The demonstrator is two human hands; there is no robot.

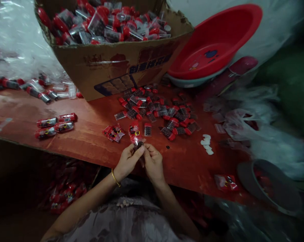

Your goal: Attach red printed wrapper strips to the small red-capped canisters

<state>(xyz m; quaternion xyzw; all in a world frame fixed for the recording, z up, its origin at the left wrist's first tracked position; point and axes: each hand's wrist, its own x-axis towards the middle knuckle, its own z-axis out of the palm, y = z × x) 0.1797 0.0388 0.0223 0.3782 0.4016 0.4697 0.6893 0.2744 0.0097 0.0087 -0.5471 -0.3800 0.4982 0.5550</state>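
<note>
My left hand (pixel 129 157) and my right hand (pixel 153 162) meet at the table's front edge, fingers pinched around a small dark-filled container (pixel 139 145). Fingers cover most of it. Just beyond the fingertips is a red printed wrapper (pixel 134 130); I cannot tell whether it is joined to the container. To its left lies a stack of flat red printed wrappers (pixel 113 132). A clear container with dark contents (pixel 147 129) stands or lies close on the right. Farther back spreads a pile of similar red-capped containers (pixel 154 106).
A cardboard box (pixel 111 67) full of red-capped tubes stands behind. Wrapped red tubes (pixel 56 126) lie at left. A red basin (pixel 217 43), white pieces (pixel 206 144), plastic bags (pixel 255 124), a red packet (pixel 226 183) and a grey bin (pixel 280 191) are at right.
</note>
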